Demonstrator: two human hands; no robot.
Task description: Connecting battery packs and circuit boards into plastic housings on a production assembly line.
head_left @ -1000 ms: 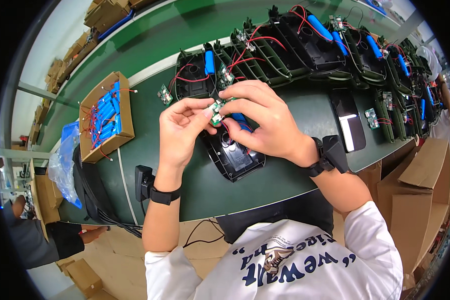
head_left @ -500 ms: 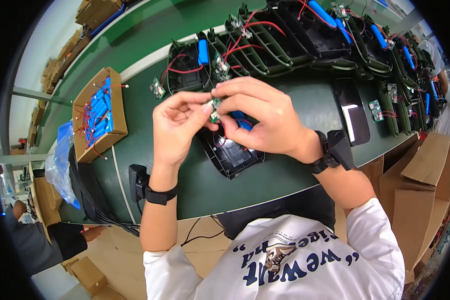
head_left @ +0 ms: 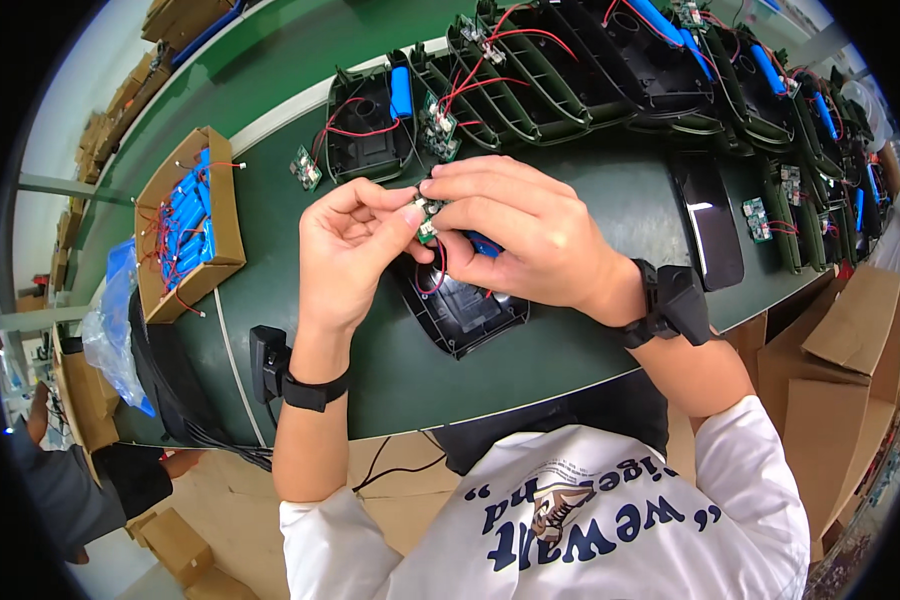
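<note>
Circuit board (head_left: 426,231) (green) between hands (head_left: 345,255) (head_left: 540,240)

1. The right hand (head_left: 530,232) is hiding much of a blue cell (head_left: 484,243).
2. The left hand (head_left: 353,245) is partly covering a circuit board (head_left: 427,232).
3. The lower edge is cutting off the white shirt (head_left: 435,560).

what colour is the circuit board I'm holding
The circuit board is green, clearest in the head view.
</note>
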